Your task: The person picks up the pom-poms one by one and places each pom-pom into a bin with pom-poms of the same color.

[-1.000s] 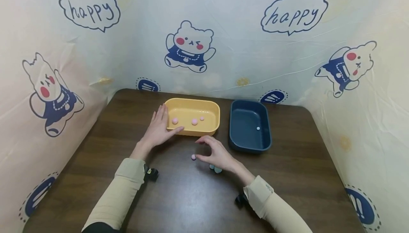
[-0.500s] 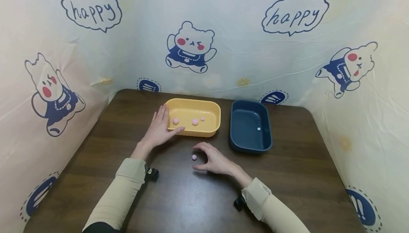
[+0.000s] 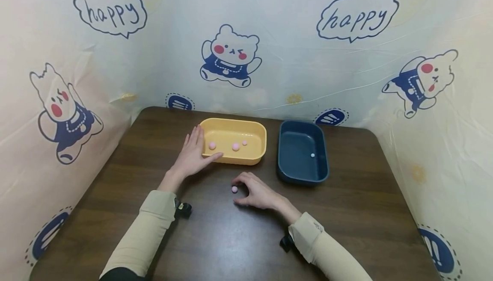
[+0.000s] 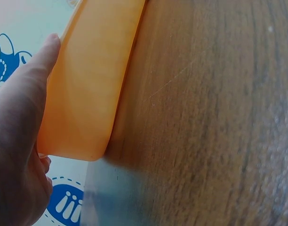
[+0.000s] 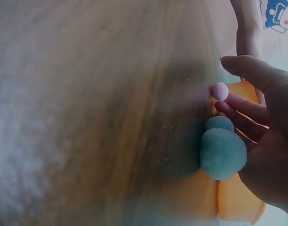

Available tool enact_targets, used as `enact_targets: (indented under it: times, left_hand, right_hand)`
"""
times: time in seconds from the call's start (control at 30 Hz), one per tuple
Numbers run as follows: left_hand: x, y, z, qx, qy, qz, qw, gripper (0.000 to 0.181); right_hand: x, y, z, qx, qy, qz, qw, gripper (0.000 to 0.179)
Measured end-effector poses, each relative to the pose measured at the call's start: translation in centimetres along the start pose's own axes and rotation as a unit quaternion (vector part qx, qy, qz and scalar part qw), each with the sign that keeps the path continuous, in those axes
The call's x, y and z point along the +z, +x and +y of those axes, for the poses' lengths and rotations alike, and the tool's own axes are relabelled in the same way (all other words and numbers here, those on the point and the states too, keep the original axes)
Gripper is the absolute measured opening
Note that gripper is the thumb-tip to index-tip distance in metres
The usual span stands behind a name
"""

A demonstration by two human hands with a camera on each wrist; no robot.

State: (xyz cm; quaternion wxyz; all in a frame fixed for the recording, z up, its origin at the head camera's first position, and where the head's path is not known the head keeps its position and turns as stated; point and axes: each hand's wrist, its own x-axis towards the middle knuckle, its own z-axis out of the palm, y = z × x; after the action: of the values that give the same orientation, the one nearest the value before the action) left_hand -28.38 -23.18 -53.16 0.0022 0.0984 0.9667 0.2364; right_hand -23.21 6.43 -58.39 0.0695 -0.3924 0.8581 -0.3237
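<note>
My left hand (image 3: 190,155) rests against the left end of the yellow tray (image 3: 257,159). Its fingers lie straight along the end wall, and the thumb lies on the near rim. Out on the table, my right hand (image 3: 259,192) has its thumb and fingers spread around a small pink ball (image 3: 234,190). The fingertips are close to that ball; whether they touch is unclear. In the right wrist view, a larger teal ball (image 5: 223,153) and a smaller teal ball (image 5: 220,123) sit beneath the palm. The right hand hides both in the head view.
Several pink balls (image 3: 236,146) lie in the yellow tray. To its right stands a dark blue tray (image 3: 302,176) holding one small pale ball (image 3: 313,155). Everything is on a brown wooden table (image 3: 215,238), with a printed curtain (image 3: 285,58) behind and at the sides.
My right hand has moved slightly left and nearer, so its thumb and fingers now straddle the pink ball. The teal balls became hidden in the head view. My left hand stays put.
</note>
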Motion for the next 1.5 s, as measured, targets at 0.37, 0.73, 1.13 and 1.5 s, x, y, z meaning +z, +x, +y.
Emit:
enact_targets:
  times: [0.37,0.73,1.13,1.5]
  left_hand:
    - [-0.1,-0.1,0.2,-0.006,-0.007,-0.001,1.0000,0.134]
    - [0.1,0.0,0.0,-0.005,-0.002,-0.002,1.0000,0.134]
    - [-0.1,0.0,0.2,-0.003,-0.008,0.000,1.0000,0.133]
    - [0.1,0.0,0.0,-0.006,-0.008,0.000,0.9999,0.133]
  right_hand:
    - [1.6,0.8,2.2,0.001,-0.021,-0.010,0.9997,0.027]
    - [1.9,0.8,2.4,-0.008,-0.007,-0.007,0.9999,0.006]
    - [1.3,0.7,2.7,0.002,0.033,0.030,0.9990,0.008]
    - [-1.2,0.0,0.0,-0.017,0.062,0.065,0.9958,0.016]
